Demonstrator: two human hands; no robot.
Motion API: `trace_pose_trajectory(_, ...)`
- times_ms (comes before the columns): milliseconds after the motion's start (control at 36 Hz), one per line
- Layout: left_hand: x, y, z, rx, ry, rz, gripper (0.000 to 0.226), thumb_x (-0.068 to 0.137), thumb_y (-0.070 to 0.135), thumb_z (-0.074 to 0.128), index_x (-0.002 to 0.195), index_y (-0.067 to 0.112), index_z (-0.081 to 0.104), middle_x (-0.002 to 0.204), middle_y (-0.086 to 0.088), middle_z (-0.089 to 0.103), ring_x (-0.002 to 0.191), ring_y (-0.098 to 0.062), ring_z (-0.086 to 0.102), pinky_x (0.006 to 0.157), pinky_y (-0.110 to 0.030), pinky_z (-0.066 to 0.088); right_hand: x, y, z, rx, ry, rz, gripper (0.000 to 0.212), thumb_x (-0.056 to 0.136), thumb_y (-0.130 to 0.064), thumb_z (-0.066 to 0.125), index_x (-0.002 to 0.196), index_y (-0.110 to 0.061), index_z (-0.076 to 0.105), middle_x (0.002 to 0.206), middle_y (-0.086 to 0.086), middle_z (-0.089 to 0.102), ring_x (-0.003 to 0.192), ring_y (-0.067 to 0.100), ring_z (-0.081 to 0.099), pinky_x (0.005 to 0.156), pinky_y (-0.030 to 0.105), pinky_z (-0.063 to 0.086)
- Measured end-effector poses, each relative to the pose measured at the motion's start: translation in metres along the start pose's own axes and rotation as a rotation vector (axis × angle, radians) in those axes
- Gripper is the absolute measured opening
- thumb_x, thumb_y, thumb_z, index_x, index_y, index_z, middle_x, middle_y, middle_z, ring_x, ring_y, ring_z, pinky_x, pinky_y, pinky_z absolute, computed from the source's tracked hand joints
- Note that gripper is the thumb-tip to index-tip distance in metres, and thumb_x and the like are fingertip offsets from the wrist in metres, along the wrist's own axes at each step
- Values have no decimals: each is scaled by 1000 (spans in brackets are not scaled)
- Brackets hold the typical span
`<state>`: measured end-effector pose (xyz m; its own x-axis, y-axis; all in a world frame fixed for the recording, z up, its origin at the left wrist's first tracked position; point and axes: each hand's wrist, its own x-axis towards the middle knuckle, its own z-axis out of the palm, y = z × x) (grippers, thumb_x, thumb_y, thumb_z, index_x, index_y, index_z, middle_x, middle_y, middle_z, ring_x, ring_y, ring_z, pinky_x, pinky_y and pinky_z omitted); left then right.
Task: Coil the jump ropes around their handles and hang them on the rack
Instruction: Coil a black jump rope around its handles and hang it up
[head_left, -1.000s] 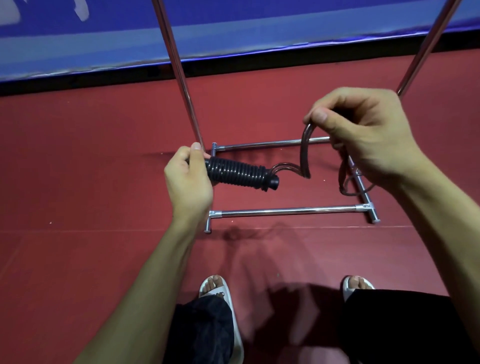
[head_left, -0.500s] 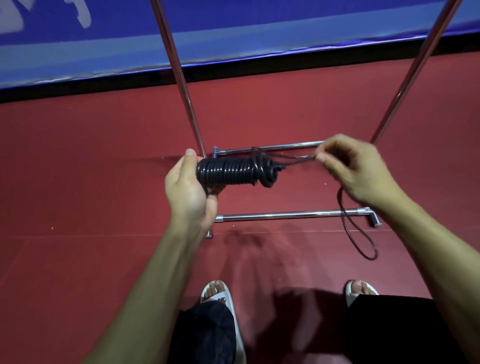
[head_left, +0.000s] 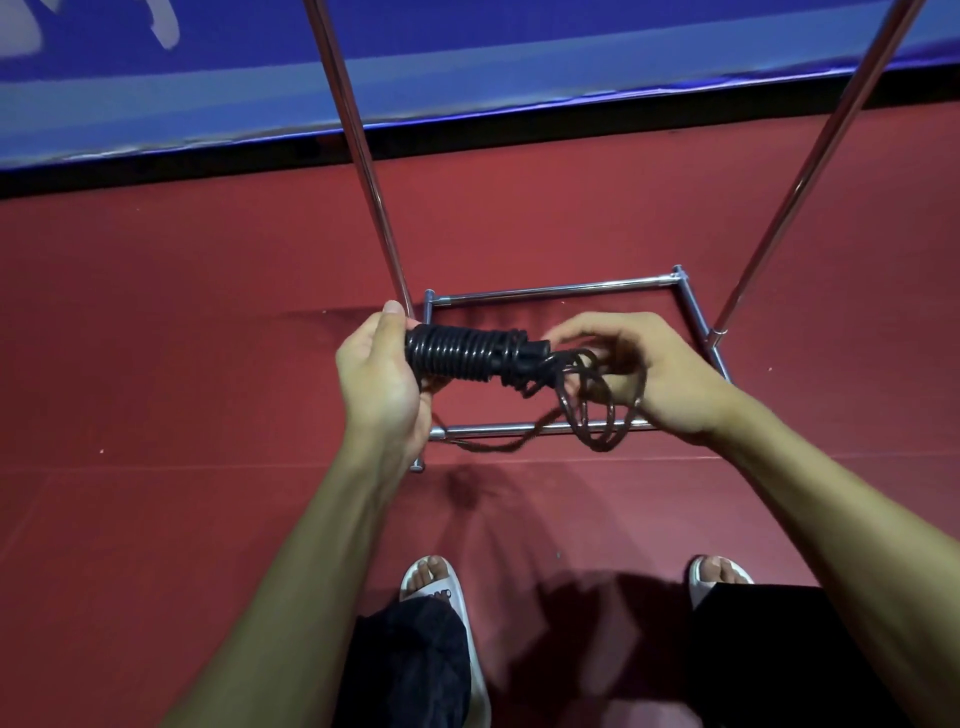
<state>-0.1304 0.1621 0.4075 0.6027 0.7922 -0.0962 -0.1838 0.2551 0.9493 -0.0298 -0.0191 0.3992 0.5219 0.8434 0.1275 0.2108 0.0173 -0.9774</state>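
Coiling stage: the dark, thin plastic jump rope was partly wound on its black ribbed handle. Tight turns sat bunched at the handle's right end. Several loose loops hung below, and one slack strand trailed leftward across the near bar of the rack base.
Left hand: the left hand gripped the handle's left end, thumb on top and the other digits curled beneath. It held the handle roughly level above the rack base.
Right hand: the right hand lay just beside the handle's right end, its fingers curled in among the loose loops. Blur hid which strand they pinched.
Rack: the chrome tubular rack stood on the red matte floor, its rectangular base directly under both hands. Two uprights rose out of view, and no hanging bar was visible.
Technique: each loop probably needed drawing taut before it was laid beside the previous turn. The left hand's job was to keep the handle steady, so that turns lay side by side rather than piled.
Hazard: the slack loops looked likely to tangle or slide off the handle's end if tension dropped. The trailing strand could have snagged on the near bar.
Remaining: the free end was not yet secured and the rope was not yet hung.
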Motion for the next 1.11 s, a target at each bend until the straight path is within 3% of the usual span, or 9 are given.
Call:
trace_pose_trajectory(139, 3, 1, -3, -9, 51, -16, 38, 104, 16, 42, 66, 10, 45, 47, 5, 47, 44, -10, 48, 49, -28, 48, -5, -14, -13, -86, -197, 126, 53, 70, 23, 52, 108, -14, 60, 58, 5, 51, 48, 12, 44, 48, 24, 40)
trace_pose_trajectory(278, 5, 0, -5, 15, 73, 2, 38, 104, 17, 42, 67, 10, 45, 46, 5, 48, 44, -12, 48, 54, -30, 45, -6, -20, -10, -93, -259, 254, 75, 75, 27, 56, 129, -25, 49, 72, 19, 63, 57, 18, 62, 53, 27, 52)
trace_pose_trajectory(472, 5, -3, -4, 32, 64, 25, 39, 104, 17, 42, 65, 10, 45, 46, 5, 45, 43, -12, 44, 50, -26, 41, -6, -20, -9, 61, -303, 296, 81, 72, 22, 62, 137, -22, 41, 79, 16, 65, 65, 32, 58, 55, 27, 49)
trace_pose_trajectory(556, 4, -4, -3, 38, 52, 25, 39, 104, 17, 42, 65, 11, 45, 48, 4, 44, 45, -13, 43, 49, -26, 42, -4, -22, -6, 226, -221, 331, 65, 72, -9, 72, 130, -22, 47, 75, 11, 59, 66, 28, 57, 67, 35, 51)
trace_pose_trajectory(667, 2, -5, 0, 51, 39, 28, 39, 104, 17, 42, 65, 10, 45, 48, 4, 43, 44, -13, 42, 46, -23, 43, 0, -22, 5, -69, -99, 197, 50, 81, -38, 74, 128, -39, 55, 79, -1, 62, 73, 14, 59, 69, 28, 50)
trace_pose_trajectory(806, 2, -6, 0, 27, 87, 55, 40, 103, 16, 43, 64, 11, 47, 49, 3, 44, 48, -15, 42, 49, -27, 42, 1, -24, 9, -166, -49, 118, 44, 78, -48, 67, 120, -53, 53, 100, -12, 68, 85, 3, 58, 83, 17, 48)
trace_pose_trajectory(917, -4, -9, 5, 25, 105, 145, 39, 102, 16, 43, 64, 11, 48, 50, 1, 45, 52, -19, 42, 56, -35, 38, 3, -17, 13, -302, 120, 92, 38, 68, -55, 69, 104, -54, 61, 103, 3, 46, 93, 5, 49, 86, 7, 37)
trace_pose_trajectory(1000, -8, -9, 11, 31, 120, 176, 40, 99, 23, 47, 60, 18, 52, 53, -2, 40, 55, -22, 37, 54, -37, 35, 4, -11, 21, -237, 235, 32, 24, 74, -46, 80, 92, -38, 68, 108, -7, 58, 96, 1, 57, 88, 20, 46)
trace_pose_trajectory(1111, -7, -8, 13, 62, 136, 200, 39, 88, 33, 49, 51, 25, 56, 55, -4, 38, 60, -27, 35, 57, -43, 34, 3, -6, 41, -170, 387, -1, 32, 73, -47, 66, 96, -25, 65, 86, -7, 68, 80, 9, 62, 78, 31, 50)
